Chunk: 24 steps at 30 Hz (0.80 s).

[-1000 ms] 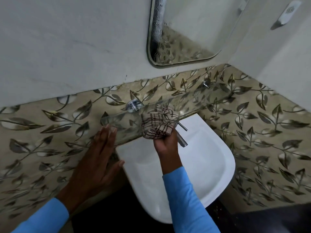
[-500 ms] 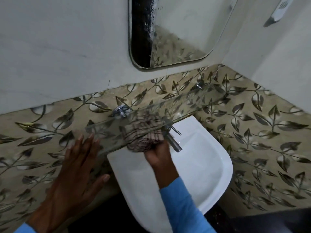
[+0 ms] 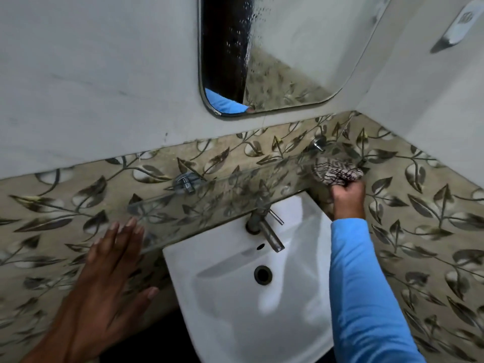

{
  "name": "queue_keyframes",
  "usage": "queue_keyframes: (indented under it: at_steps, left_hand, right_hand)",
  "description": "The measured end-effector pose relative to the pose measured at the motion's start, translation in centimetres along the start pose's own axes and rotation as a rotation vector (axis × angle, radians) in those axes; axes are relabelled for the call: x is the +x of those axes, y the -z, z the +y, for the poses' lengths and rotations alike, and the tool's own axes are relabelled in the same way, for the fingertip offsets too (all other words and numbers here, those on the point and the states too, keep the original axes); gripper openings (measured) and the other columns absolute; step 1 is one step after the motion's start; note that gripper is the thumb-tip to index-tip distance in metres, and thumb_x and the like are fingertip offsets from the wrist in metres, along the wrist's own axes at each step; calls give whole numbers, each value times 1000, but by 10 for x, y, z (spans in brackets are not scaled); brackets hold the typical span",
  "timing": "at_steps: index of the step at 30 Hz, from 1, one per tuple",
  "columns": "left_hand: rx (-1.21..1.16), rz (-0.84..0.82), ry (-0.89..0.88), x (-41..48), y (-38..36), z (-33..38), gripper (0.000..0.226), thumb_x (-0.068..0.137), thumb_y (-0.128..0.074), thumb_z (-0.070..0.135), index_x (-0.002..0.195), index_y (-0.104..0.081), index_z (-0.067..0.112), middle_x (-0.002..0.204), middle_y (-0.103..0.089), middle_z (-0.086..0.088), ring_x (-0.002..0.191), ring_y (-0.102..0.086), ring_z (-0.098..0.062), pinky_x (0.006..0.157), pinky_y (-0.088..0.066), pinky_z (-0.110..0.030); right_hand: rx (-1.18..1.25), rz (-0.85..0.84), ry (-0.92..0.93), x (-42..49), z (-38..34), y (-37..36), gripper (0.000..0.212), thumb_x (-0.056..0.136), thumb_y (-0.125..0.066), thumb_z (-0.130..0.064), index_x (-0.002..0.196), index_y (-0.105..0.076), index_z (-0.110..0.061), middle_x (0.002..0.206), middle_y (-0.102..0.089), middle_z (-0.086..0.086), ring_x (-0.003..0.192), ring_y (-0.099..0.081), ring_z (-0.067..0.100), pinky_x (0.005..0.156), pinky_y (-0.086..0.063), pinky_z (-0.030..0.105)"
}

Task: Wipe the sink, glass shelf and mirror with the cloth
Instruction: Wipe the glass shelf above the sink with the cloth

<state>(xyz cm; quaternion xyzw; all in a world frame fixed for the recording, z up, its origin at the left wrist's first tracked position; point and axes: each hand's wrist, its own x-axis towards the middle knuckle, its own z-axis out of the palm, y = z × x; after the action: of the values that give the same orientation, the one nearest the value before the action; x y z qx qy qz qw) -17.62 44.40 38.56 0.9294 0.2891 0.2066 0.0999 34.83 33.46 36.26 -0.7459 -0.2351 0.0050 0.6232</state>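
A clear glass shelf [image 3: 209, 203] runs along the leaf-patterned tile wall above a white sink [image 3: 235, 297]. My right hand [image 3: 347, 192] grips a bunched checked cloth [image 3: 335, 172] and holds it on the shelf's far right end, near the corner. My left hand [image 3: 110, 279] lies flat with straight fingers against the tiles, its fingertips at the shelf's left end. A mirror [image 3: 275, 53] with water drops hangs on the wall above.
A metal tap [image 3: 267, 231] juts out over the sink bowl below the shelf. Two chrome shelf brackets [image 3: 186, 180] fix the glass to the wall. A side wall with a metal holder [image 3: 458, 24] closes in on the right.
My right hand has carried the cloth along the shelf from its middle above the tap to its far right end. The left hand stays flat at the left end.
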Motion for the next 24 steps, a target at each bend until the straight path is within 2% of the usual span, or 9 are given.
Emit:
queue_keyframes:
  at_steps: [2, 4, 7, 8, 10, 12, 16, 20, 24]
  left_hand:
    - [16, 7, -8, 1, 1, 2, 88, 94, -29, 70, 159, -20, 12, 168, -17, -8, 156, -12, -34, 120, -18, -46]
    - [30, 13, -12, 0, 2, 4, 87, 95, -29, 68, 159, -21, 9, 168, -18, -9, 156, -11, -34, 122, -15, -45]
    - [22, 7, 9, -1, -1, 7, 87, 96, -28, 69, 160, -18, 10, 168, -15, -8, 156, -9, -32, 123, -12, -45]
    - [16, 8, 18, -2, -1, 8, 87, 96, -27, 69, 160, -17, 12, 169, -14, -7, 156, -8, -32, 123, -12, -46]
    - [10, 11, 28, -4, -1, 8, 87, 95, -27, 70, 160, -16, 14, 169, -12, -5, 157, -7, -30, 123, -12, -46]
    - [-5, 5, 48, -5, -1, 8, 86, 94, -26, 71, 161, -14, 18, 170, -10, -2, 157, -4, -27, 123, -11, -45]
    - [-25, 1, 73, -6, -5, 10, 87, 94, -22, 73, 161, -12, 18, 170, -8, 0, 157, 0, -21, 124, -8, -43]
    - [-57, -4, 69, -9, -3, 10, 83, 95, -20, 72, 161, -9, 23, 170, -5, 4, 157, 3, -17, 124, -6, -43]
    - [-96, -8, 89, -10, -1, 8, 80, 94, -17, 75, 161, -4, 32, 169, 1, 11, 155, 11, -10, 124, -9, -54]
  right_hand:
    - [-33, -3, -103, 11, -12, 6, 39, 81, -62, -14, 116, -65, 2, 114, -69, 21, 107, -67, 19, 101, -51, 29]
    - [15, 170, -95, 19, -36, -1, 29, 90, -56, -21, 106, -66, 1, 94, -67, 23, 83, -61, 6, 91, -54, 30]
    - [372, 361, -346, 12, -59, -23, 30, 106, -40, -24, 102, -67, -10, 78, -74, 9, 73, -67, 18, 66, -60, 27]
    - [301, 403, -356, 3, -64, -36, 24, 104, -46, -14, 107, -69, -10, 87, -77, 7, 77, -69, 19, 70, -61, 28]
    - [187, 469, -340, -25, -71, -50, 36, 96, -55, 1, 129, -65, -7, 121, -72, 8, 102, -69, 18, 96, -57, 32]
    - [262, 425, -315, -57, -76, -60, 42, 94, -61, -3, 136, -60, -5, 135, -65, 10, 121, -63, 21, 109, -49, 38]
    - [227, 302, -263, -136, -102, -83, 45, 92, -65, -7, 137, -60, -7, 136, -62, 10, 128, -57, 20, 112, -45, 32]
    - [334, 222, -328, -209, -132, -112, 47, 90, -66, -1, 136, -60, -6, 133, -60, -1, 126, -57, 14, 102, -46, 16]
    - [354, 104, -344, -275, -157, -134, 48, 90, -69, -2, 137, -60, -9, 146, -53, 5, 139, -48, 18, 114, -43, 34]
